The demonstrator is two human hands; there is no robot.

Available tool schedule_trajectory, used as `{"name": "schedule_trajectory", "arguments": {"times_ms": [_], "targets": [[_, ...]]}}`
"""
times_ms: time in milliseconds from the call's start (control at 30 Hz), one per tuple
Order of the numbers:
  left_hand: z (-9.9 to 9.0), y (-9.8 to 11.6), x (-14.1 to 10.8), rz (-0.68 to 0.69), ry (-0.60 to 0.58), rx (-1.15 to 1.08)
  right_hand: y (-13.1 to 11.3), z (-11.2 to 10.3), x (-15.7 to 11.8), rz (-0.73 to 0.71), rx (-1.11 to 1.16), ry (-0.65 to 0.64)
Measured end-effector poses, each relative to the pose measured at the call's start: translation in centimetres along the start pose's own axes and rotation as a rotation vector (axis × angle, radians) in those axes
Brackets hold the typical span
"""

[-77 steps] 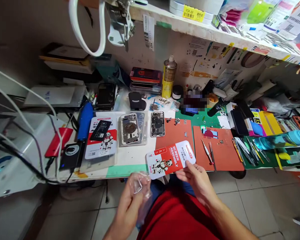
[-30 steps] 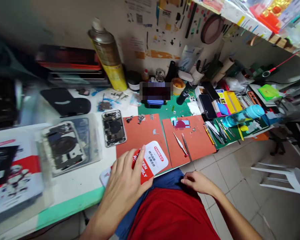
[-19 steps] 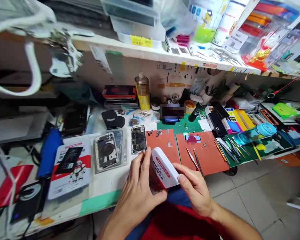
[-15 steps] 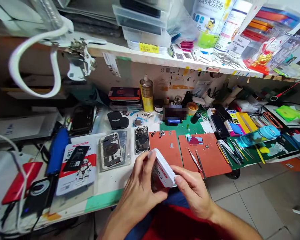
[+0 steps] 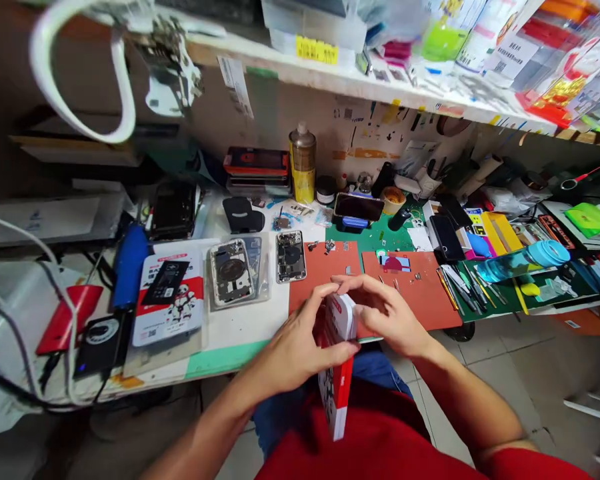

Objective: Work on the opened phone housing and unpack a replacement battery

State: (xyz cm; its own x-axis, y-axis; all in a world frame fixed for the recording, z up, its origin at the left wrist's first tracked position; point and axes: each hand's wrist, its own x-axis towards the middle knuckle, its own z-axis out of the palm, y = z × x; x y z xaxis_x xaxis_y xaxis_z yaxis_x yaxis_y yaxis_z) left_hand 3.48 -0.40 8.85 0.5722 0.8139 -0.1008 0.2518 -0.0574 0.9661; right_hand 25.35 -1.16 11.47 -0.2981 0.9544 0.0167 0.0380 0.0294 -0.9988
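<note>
A slim white and red box (image 5: 341,393) with a printed robot figure stands on its edge above my lap. My left hand (image 5: 297,343) is wrapped around it, thumb on the near edge and fingers on the far side. My right hand (image 5: 393,317) curls over the top corner, its fingers touching the box there; the exact grip is partly hidden. Beyond my hands lie two opened phones, one phone housing (image 5: 231,272) on a plastic tray and another phone housing (image 5: 291,257) beside the mat. A similar flat box (image 5: 180,320) lies at left with a black battery (image 5: 166,283) on it.
Red-brown mats (image 5: 325,263) cover the bench middle, with small parts on them. A blue bottle (image 5: 525,261) lies at right near several pens and tools (image 5: 463,287). A spray can (image 5: 303,163) stands at the back. A loaded shelf (image 5: 300,73) overhangs the bench.
The box has turned more upright and moved slightly right and nearer my body. My right hand has shifted from its lower end to its top corner. The view has tilted down.
</note>
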Motion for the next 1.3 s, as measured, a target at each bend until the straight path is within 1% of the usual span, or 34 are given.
{"name": "schedule_trajectory", "arguments": {"times_ms": [67,133,233,300,467,600,700,800,967,1033,1200,1300], "targets": [[1.4,-1.1,-0.2,-0.074,-0.056,-0.135,1.3,0.0,-0.5,0.172,0.179,-0.026],[2.7,-2.3,-0.8,-0.149,-0.094,-0.215,2.7,0.4,-1.4,0.292,0.271,-0.024],[4.1,-3.7,-2.2,-0.227,-0.104,-0.274,4.4,1.3,-3.1,0.388,0.288,0.001],[4.5,-4.4,-3.1,-0.241,-0.09,-0.312,5.3,2.0,-4.1,0.4,0.268,0.025],[4.9,-5.5,-4.6,-0.25,-0.097,-0.398,7.2,3.2,-5.4,0.307,0.18,0.065],[5.1,-5.9,-5.1,-0.19,-0.059,-0.478,7.6,3.6,-5.7,0.258,0.151,0.052],[5.0,-5.4,-5.4,-0.174,-0.038,-0.482,7.3,3.8,-5.6,0.18,0.101,0.043],[4.7,-4.5,-5.7,-0.191,-0.05,-0.456,7.2,3.8,-5.4,0.104,0.058,0.028],[4.7,-3.2,-6.0,-0.254,-0.015,-0.333,6.8,3.8,-5.5,0.068,0.029,0.058],[4.7,-2.9,-6.1,-0.277,-0.006,-0.314,6.2,3.7,-5.6,0.01,-0.064,0.066],[4.2,-2.7,-6.3,-0.274,-0.006,-0.415,3.8,3.6,-5.4,-0.223,-0.435,0.062],[4.2,-2.5,-6.5,-0.297,0.018,-0.41,2.3,3.4,-5.2,-0.32,-0.612,0.015]]}}
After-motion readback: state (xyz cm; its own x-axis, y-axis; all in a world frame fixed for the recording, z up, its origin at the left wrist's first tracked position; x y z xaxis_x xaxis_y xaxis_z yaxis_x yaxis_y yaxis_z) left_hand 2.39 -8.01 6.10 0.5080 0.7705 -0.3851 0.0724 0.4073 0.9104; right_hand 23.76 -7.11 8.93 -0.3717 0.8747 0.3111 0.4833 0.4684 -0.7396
